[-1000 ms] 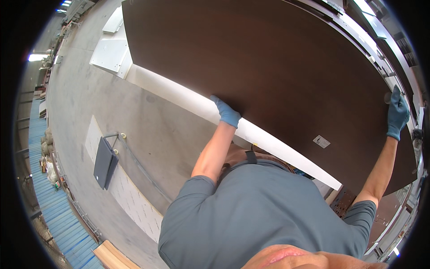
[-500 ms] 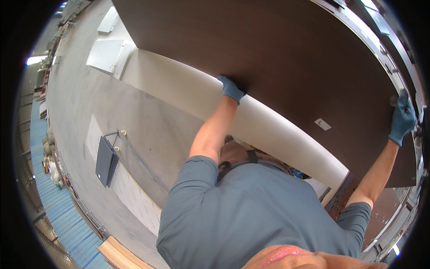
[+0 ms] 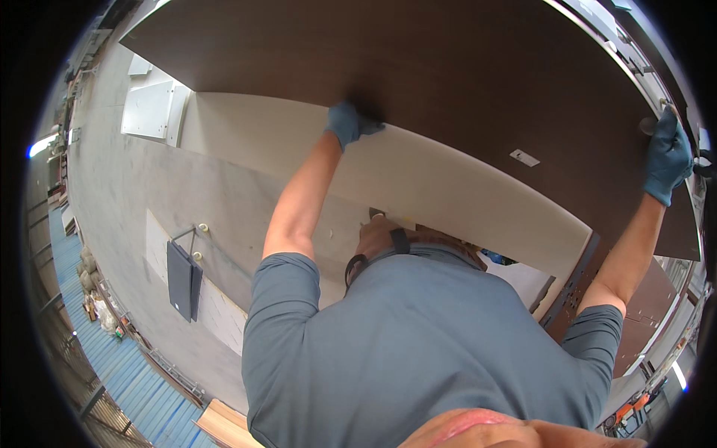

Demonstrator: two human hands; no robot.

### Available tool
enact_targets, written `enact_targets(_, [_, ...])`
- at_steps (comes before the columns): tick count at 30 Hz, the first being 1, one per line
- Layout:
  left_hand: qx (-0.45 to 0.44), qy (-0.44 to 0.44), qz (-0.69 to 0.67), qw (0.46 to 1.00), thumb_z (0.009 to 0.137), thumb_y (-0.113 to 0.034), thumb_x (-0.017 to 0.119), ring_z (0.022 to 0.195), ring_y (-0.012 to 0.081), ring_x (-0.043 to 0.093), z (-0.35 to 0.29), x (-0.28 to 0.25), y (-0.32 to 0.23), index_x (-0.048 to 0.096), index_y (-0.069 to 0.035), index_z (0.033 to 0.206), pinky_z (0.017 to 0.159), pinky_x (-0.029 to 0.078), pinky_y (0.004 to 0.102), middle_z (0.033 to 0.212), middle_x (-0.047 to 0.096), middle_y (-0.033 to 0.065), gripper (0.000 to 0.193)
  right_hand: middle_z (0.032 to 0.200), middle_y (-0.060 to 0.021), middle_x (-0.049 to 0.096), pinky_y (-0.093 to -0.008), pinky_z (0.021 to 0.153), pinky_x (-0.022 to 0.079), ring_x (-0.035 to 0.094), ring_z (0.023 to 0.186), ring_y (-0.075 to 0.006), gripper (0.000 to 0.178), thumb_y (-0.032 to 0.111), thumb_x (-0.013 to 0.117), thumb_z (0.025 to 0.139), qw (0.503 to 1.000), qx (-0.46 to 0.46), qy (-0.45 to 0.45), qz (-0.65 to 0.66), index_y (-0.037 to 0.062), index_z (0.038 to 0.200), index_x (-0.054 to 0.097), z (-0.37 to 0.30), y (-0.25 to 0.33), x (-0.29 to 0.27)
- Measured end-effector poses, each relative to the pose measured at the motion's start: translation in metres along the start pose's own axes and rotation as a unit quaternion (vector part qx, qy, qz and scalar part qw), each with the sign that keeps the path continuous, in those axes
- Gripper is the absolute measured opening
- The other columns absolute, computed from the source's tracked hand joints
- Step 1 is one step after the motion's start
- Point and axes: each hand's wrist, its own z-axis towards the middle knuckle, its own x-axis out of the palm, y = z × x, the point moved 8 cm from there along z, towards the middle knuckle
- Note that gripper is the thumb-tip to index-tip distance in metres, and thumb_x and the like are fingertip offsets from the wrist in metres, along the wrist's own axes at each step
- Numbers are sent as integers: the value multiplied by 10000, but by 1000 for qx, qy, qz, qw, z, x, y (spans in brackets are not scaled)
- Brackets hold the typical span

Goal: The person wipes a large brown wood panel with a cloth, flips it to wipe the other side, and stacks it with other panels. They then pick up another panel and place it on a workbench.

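Observation:
A large dark brown panel (image 3: 463, 82) spans the far part of the view, with a small white label (image 3: 524, 157) on its face. My left hand (image 3: 349, 125), in a blue glove, is closed on the panel's near edge, with the fingertips partly hidden. At the panel's right edge, my gloved right hand (image 3: 667, 158) grips the border; its fingers curl over it. A dark round piece (image 3: 648, 125) sits beside those fingers. Under the brown panel's near edge extends a pale board (image 3: 515, 194), between it and my body.
On the grey floor (image 3: 239, 183) at far left lie white pieces (image 3: 147, 110). A wheeled metal frame with dark grey panels (image 3: 183, 280) stands at left. Wooden boards (image 3: 226, 423) are at lower left. A dark perforated edge (image 3: 571, 280) stands near my right arm.
The brown panel has shifted away and turned in view, its left corner moving left. Both hands have gone with it, still gripping its edges; my left arm is further left.

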Motion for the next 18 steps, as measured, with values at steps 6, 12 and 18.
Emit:
enact_targets(6, [235, 16, 450, 861, 1080, -433, 562, 1173, 171, 650, -93, 67, -96, 671, -109, 1336, 916, 534, 343, 1281, 697, 60, 427, 929, -37, 835, -269, 725, 581, 789, 827, -129, 406, 484, 666, 1057, 1000, 7, 28, 2, 134, 1162, 844, 0, 9, 1])
enact_targets(12, [416, -8, 536, 735, 1081, -409, 586, 1405, 243, 511, -178, 65, -71, 557, -54, 1486, 1113, 466, 399, 1500, 557, 114, 539, 946, -88, 827, -305, 738, 583, 796, 845, -196, 363, 427, 675, 1063, 998, -57, 1, 7, 114, 1140, 842, -12, 24, -13])
enact_targets(18, [364, 96, 187, 907, 988, -645, 653, 1544, 408, 330, -230, 33, -97, 339, -52, 1609, 1213, 350, 669, 1651, 325, 163, 914, 922, -77, 786, -343, 774, 557, 745, 829, -219, 450, 494, 663, 1051, 992, -126, 22, -21, 69, 1034, 811, -30, 61, -58])
